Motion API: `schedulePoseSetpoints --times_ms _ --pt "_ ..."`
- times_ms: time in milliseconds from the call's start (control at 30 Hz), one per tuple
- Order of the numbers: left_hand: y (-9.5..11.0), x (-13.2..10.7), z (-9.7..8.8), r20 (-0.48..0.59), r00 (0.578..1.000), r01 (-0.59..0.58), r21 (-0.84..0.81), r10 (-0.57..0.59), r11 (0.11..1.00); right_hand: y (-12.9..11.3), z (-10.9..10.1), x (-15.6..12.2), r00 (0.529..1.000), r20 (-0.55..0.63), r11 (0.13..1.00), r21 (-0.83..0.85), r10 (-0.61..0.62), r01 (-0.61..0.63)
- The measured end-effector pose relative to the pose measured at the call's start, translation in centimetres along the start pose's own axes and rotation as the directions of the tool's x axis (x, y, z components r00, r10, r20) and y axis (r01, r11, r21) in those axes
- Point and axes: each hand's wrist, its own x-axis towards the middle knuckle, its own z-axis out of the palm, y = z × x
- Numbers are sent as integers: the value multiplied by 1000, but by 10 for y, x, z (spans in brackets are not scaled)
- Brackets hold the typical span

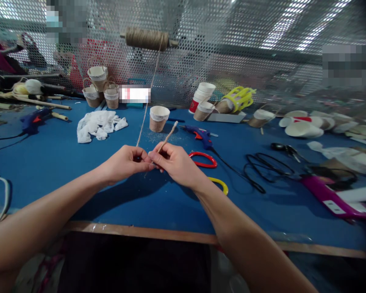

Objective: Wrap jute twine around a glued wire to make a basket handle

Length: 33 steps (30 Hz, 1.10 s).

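A strand of jute twine (146, 110) runs down from a spool (146, 39) on the mesh panel to my hands. My left hand (125, 163) pinches it between thumb and fingers. My right hand (178, 163), fingertips touching the left, grips a thicker, twisted-looking piece of the twine whose end sticks up past the fingers. Just beyond my hands stands a small twine-wrapped cup (159, 120) with a white lining folded over its rim. Beside my right wrist, partly hidden by it, lie scissors with a red handle loop (203, 160) and a yellow one.
A blue glue gun (203, 137) lies right of the cup, its cord trailing right. White crumpled fabric (99, 125) sits to the left. Several handled baskets (97, 77) are stacked behind it. A magenta tool (332, 197) and black cords (268, 165) lie at right.
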Motion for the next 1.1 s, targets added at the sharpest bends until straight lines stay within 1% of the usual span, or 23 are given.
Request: schedulePoseSetpoints --times_ms 167,367,600,700,833,867,967,1100 --pt "-1 2 -1 8 1000 -22 67 21 997 -1 1 -1 998 -60 992 -123 5 -12" --pt "-1 1 -1 -6 1000 -7 68 7 998 -3 2 1 994 -109 981 -190 8 -29" --pt "-3 2 0 -7 1000 -11 96 12 995 -2 4 1 991 -132 969 -247 -15 -18" --pt "-4 2 0 15 1000 -16 70 15 997 -1 2 1 994 -106 975 -224 -12 -12" --pt "-2 1 -2 60 998 9 20 -10 1000 -2 -3 1 999 42 999 -43 -4 5" --pt "-1 1 -2 71 997 17 17 -18 1000 -2 -4 1 998 60 1000 -23 -5 7" --pt "1 1 -3 83 996 20 37 -23 999 -2 -5 1 1000 24 997 -78 -3 5" --pt "1 1 -6 97 995 -30 118 19 993 -1 -4 1 1000 -10 985 -172 17 -19"
